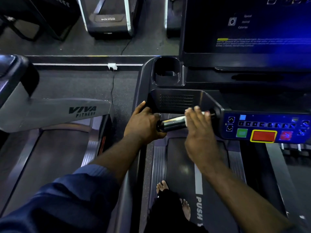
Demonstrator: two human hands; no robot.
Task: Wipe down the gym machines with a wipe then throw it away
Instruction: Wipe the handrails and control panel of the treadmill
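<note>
Altogether one wipe (186,121), one handlebar (173,123)

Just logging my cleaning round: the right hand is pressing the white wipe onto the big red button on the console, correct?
Not quite. In the head view the right hand presses the white wipe onto the shiny chrome handlebar, not onto the yellow-rimmed red button, which nothing touches.

A black cable (113,81) crosses the dark speckled floor (75,84) under dim bluish light
</note>
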